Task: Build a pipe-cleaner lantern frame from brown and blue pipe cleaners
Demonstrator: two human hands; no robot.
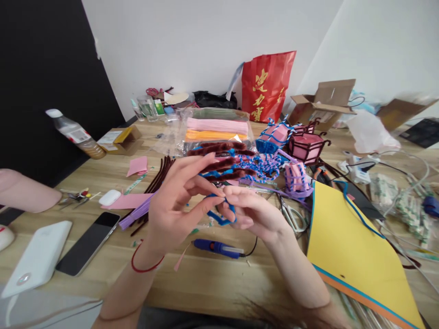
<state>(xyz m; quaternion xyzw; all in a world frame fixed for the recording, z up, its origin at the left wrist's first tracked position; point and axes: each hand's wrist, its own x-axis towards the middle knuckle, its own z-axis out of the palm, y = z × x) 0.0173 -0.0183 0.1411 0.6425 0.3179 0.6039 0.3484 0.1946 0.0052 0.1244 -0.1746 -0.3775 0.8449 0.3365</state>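
Observation:
My left hand [178, 201] and my right hand [250, 212] meet above the wooden table [212, 278], both pinching a small frame of blue pipe cleaner [221, 214]. The left hand's fingertips also hold dark red pipe cleaners [222, 167] joined to the blue one, raised over the table. The right hand's fingers curl round the lower blue loop. A red string bracelet [146, 267] circles my left wrist.
A blue glue gun [217, 247] lies under my hands. At the left lie a phone [89, 243], a white power bank [37, 258] and another person's arm [27, 192]. Yellow foam sheet [350, 246], scissors [293, 217], pipe-cleaner lanterns [307, 146], packs of pipe cleaners [216, 130], red bag [265, 87], boxes.

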